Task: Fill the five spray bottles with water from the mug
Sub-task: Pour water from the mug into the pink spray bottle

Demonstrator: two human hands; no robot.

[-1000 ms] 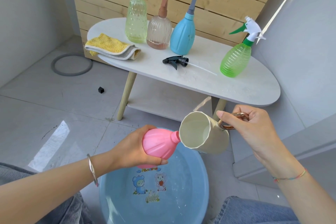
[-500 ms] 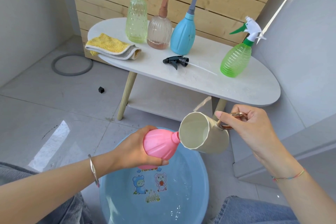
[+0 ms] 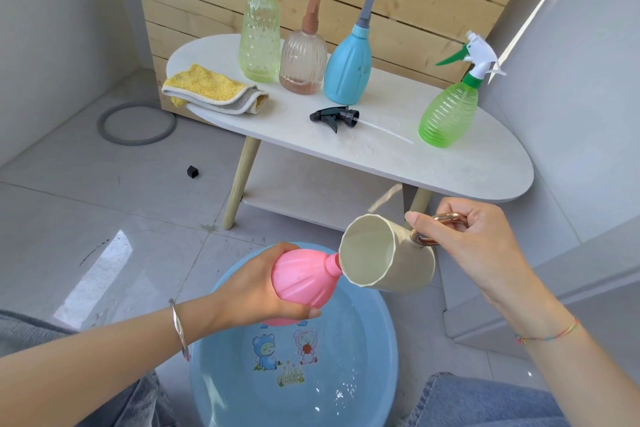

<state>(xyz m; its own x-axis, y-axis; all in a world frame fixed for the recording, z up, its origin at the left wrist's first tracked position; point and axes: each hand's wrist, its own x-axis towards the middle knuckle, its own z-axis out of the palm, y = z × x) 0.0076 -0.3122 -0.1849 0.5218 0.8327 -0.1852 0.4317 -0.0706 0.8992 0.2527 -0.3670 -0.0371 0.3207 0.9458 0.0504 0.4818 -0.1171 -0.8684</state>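
Observation:
My left hand grips a pink spray bottle without its cap, tilted with its neck pointing right, above a blue basin. My right hand holds a cream mug by its copper handle, tipped on its side with the rim touching the bottle's neck. Water lies in the mug. The bottle's black spray head lies on the white table. Standing on the table are a pale green bottle, a clear brown-topped bottle, a blue bottle and a bright green bottle.
A folded yellow cloth lies on the table's left end. On the tiled floor are a grey ring and a small black cube. The basin holds water between my knees. A wooden slat wall stands behind the table.
Almost nothing differs; the mug and the pink bottle have shifted very slightly while staying mouth to neck over the basin.

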